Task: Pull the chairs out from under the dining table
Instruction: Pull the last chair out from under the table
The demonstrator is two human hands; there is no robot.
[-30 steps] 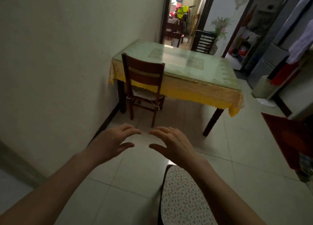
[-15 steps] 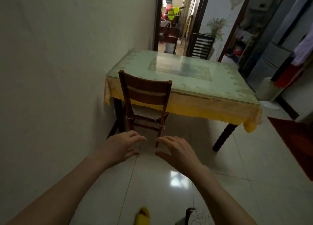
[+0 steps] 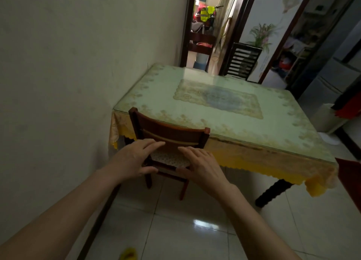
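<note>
Reaching our left hand (image 3: pixel 134 162) and right hand (image 3: pixel 201 168), both open with fingers spread, toward the brown chair (image 3: pixel 170 131), tucked under the dining table (image 3: pixel 254 126), beside the wall (image 3: pixel 68 74).

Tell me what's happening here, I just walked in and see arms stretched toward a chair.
A person is reaching with both bare hands for the wooden chair tucked under the dining table by the wall. The left hand and right hand are open, fingers spread, in front of the backrest. Neither grips it yet. A darker chair stands at the far side.
</note>
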